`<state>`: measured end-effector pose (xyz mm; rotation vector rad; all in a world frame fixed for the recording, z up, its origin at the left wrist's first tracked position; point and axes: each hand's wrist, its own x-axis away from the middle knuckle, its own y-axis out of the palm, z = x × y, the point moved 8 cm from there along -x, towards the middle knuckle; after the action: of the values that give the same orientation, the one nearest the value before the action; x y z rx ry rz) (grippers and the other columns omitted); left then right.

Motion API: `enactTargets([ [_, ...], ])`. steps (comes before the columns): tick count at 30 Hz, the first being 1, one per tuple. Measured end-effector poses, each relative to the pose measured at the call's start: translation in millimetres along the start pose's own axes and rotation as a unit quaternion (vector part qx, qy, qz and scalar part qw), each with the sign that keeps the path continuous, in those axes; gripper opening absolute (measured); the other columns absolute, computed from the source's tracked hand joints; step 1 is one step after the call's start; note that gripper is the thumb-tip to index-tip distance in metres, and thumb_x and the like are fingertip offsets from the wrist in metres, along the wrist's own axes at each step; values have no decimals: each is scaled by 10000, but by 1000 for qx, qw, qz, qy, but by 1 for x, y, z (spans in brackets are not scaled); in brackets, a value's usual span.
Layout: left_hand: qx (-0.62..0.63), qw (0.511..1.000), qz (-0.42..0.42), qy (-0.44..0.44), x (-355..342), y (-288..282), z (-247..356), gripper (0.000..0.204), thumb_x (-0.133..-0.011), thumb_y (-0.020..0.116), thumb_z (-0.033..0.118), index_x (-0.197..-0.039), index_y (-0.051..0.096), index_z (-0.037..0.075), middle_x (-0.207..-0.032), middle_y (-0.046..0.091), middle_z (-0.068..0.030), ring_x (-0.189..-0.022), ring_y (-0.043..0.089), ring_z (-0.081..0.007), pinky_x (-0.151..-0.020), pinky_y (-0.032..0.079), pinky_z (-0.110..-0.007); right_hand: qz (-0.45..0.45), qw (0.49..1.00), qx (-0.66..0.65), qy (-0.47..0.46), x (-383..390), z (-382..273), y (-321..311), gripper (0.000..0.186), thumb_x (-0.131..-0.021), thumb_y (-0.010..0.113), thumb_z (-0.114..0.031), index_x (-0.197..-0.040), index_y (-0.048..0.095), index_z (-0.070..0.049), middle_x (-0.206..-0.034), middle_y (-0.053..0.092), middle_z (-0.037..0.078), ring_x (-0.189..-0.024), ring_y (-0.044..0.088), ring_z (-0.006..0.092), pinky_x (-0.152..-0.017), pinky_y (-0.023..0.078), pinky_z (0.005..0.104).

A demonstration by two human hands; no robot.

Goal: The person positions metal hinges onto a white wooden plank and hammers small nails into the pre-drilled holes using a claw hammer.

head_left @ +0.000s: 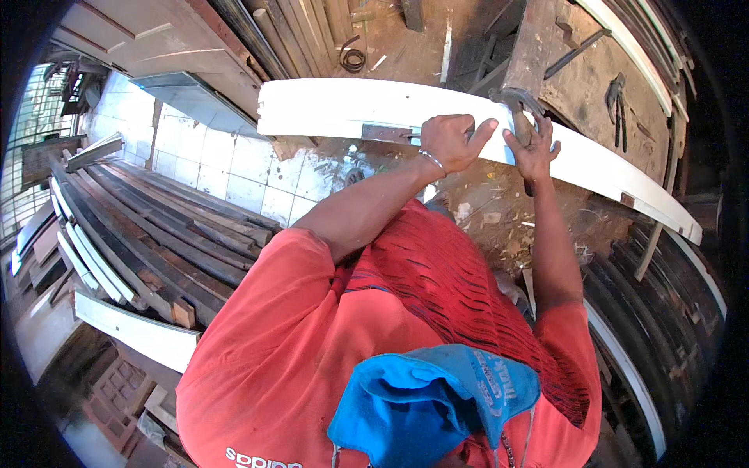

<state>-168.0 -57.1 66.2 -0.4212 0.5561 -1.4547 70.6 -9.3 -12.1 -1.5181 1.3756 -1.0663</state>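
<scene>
A long white board [335, 101] lies across in front of me, bending toward the right in this view. My left hand [452, 144] is closed at its near edge. From that fist a thin dark shank points left to a dark rectangular patch [382, 133] in the edge; the tool's grip is hidden, so its kind is unclear. My right hand [532, 148] holds a hammer [520, 100] around its wooden handle, with thumb and fingers partly spread. The dark hammer head is at the board's far side, and the handle end shows below my palm.
Dark pincers [616, 109] and a dark bar [577, 53] lie on a wooden bench [585, 93] at the far right. Long planks [164, 226] are stacked at left, with more dark timber [655, 296] at right. A coiled strap [353, 58] and wood scraps litter the floor.
</scene>
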Motion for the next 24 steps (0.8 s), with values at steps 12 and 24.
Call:
enactTargets([
  [12,469,873,54,-126,57,-95,-102,185,-1056,504,130,-1039,632,-3,-972,692,-105,-937,715,-209,-823,566,-311,8,1000,1,-7,-2,1,-2,794,-807,642,-696,-1383,621,-150,-1590,360,83,-1536,173,273,-1165,14,659],
  [24,476,840,171,-196,41,-127,-186,229,-999,604,136,-1169,615,-17,-1039,718,-168,-992,714,-283,-896,588,-384,20,1000,16,-1,-3,0,-5,756,-788,648,-700,-1351,651,-195,-1576,386,36,-1531,192,261,-1163,46,666],
])
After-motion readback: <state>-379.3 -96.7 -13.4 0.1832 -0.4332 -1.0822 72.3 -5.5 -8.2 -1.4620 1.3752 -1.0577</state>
